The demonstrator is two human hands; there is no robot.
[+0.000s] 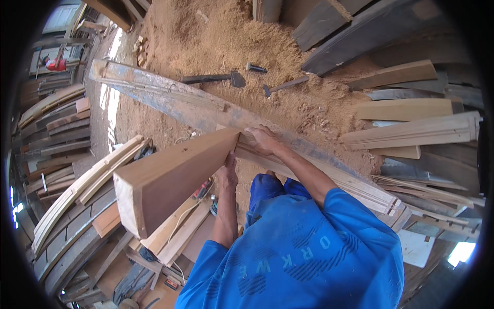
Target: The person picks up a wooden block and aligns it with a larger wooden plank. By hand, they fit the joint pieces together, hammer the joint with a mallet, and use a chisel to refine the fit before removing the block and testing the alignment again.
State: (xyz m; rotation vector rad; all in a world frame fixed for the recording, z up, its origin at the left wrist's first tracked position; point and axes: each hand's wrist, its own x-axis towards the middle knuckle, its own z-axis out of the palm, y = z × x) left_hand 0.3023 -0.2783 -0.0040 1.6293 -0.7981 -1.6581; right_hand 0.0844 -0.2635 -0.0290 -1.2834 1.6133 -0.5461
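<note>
A thick wooden beam (180, 180) slants from the lower left up to the middle, its near end raised toward me. My left hand (228, 173) is closed on its far end from below, the thumb up against the side; the other fingers are partly hidden. My right hand (262, 140) is closed about the corner of that same end, fingertips bent over the edge. Beneath my right forearm runs a long pale timber (319, 177) with grooves along it. Beside this lies a long worn plank (154, 98) with bluish-grey stains.
Beyond the plank, sawdust (206, 36) covers the ground. On it lie a dark-handled hammer (237, 79), a smaller hammer (288, 85) and a short dark cylinder (256, 67). Stacked boards (406, 110) stand at the right; more timber (77, 201) is piled at the left. A cord (180, 224) crosses boards below.
</note>
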